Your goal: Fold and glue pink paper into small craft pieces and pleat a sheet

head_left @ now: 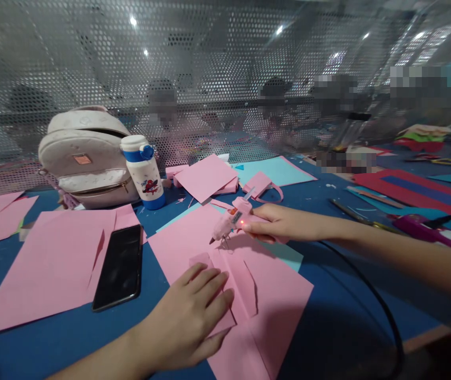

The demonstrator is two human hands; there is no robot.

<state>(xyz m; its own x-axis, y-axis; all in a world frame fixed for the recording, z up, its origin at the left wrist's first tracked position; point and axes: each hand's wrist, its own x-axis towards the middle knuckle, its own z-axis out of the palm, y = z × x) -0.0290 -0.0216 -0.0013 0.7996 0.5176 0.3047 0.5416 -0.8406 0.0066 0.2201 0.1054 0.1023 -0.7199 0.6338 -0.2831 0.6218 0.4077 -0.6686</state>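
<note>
My right hand (pixel 270 221) is closed round the handle of a pink hot glue gun (pixel 229 221). A small red light glows on the gun's side, and its dark nozzle points down to the left, just above the paper. My left hand (pixel 197 311) lies with its fingers stretched over a folded pink paper piece (pixel 245 285), pressing on it. That piece rests on a large pink sheet (pixel 284 311), with a light blue sheet (pixel 288 257) partly under it. The glue gun's wire stand hangs below its front. Part of the folded piece is hidden under my left hand.
To the left lie a black phone (pixel 118 269) and more pink sheets (pixel 51 264). Behind stand a white backpack (pixel 86 158) and a bottle (pixel 144 177), before a perforated metal screen (pixel 217 68). A black cable (pixel 379 298) curves at right, near a purple glue gun (pixel 419 227).
</note>
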